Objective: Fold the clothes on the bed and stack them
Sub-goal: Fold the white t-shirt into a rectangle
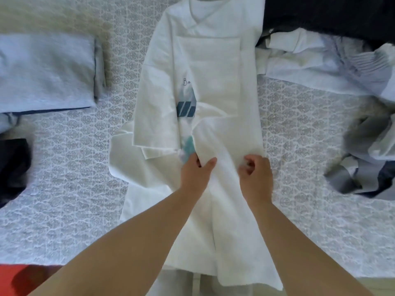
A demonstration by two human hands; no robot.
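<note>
A white T-shirt (213,67) with a blue print lies lengthwise down the middle of the patterned bed (74,178), its collar at the far end and both sides folded inward. My left hand (195,174) pinches a raised fold of the shirt's lower part between thumb and fingers. Just to its right, my right hand (255,178) has its fingers curled into the same bunched cloth. A folded light-blue garment (47,71) sits flat at the far left.
A heap of unfolded clothes (333,58), white, pale blue and grey, fills the right side, with dark cloth (331,13) behind it. A dark garment (12,167) lies at the left edge. Something red (12,278) shows at the bottom left corner.
</note>
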